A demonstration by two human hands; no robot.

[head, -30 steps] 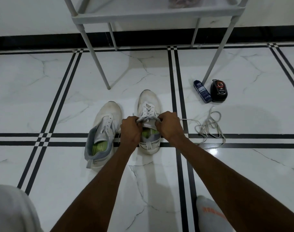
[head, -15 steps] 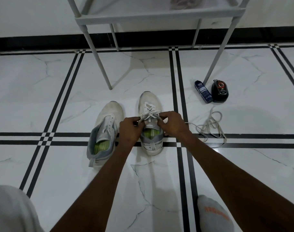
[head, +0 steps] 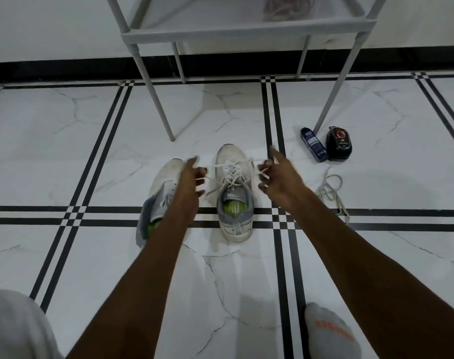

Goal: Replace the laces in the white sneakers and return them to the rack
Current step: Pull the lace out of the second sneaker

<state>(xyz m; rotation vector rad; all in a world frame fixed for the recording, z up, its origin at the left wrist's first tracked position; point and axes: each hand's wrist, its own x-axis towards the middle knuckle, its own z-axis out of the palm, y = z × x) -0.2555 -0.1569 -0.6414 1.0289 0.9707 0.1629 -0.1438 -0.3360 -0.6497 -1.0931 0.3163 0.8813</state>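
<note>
Head view, and we've got both hands out wide over the laced sneaker [head: 233, 195]! Our left hand [head: 188, 186] has its grip pinching one white lace [head: 227, 170] end; our right hand [head: 280, 181] pinches the other, forefinger pointing ahead. Under our left forearm sits the second sneaker [head: 163, 189]. Right of the right grip lies a loose lace [head: 332, 193] on the floor [head: 91, 156], rack [head: 246, 32] beyond.
</note>
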